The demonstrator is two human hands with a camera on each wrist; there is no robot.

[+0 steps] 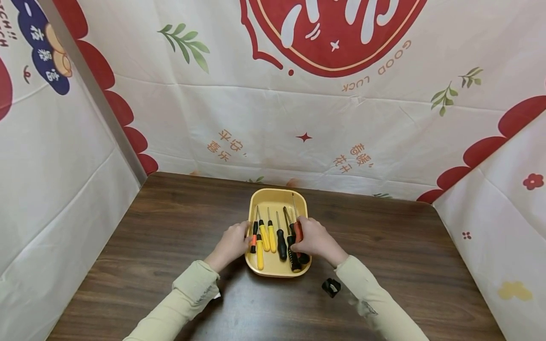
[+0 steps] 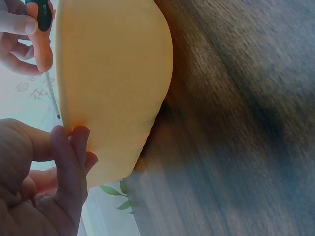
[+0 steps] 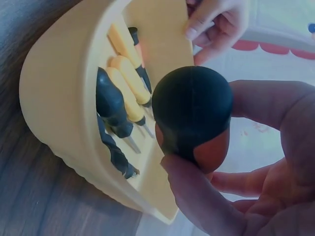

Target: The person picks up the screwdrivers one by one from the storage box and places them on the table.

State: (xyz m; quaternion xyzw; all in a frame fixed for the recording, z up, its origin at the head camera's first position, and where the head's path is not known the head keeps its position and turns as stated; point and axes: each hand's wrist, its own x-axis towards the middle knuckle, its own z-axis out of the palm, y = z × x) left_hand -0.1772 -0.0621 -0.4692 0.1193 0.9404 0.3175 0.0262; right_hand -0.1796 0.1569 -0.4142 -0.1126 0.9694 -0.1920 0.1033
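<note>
A shallow yellow bin (image 1: 273, 266) with rounded corners sits on a dark wood-grain desk (image 1: 367, 227), near its back edge. The left hand (image 1: 230, 242) pinches the bin's left rim between thumb and fingers. The right hand (image 1: 316, 240) holds a red-and-black screwdriver (image 1: 298, 230) by its handle, over the right side of the bin; the left wrist view shows it above the rim. Inside the bin, screwdrivers lie with their handles mostly toward the person. At the left is an orange-and-black screwdriver (image 1: 253, 242), next to three yellow-handled screwdrivers (image 1: 272, 238). A black-handled screwdriver (image 1: 282, 245) lies in the middle, and a dark ridged handle (image 1: 293, 259) lies to its right, with more partly hidden by the right hand. A small black object (image 1: 331, 287) rests on the desk beside the right sleeve (image 1: 358, 279). Behind hangs a white printed cloth (image 1: 273, 113).
</note>
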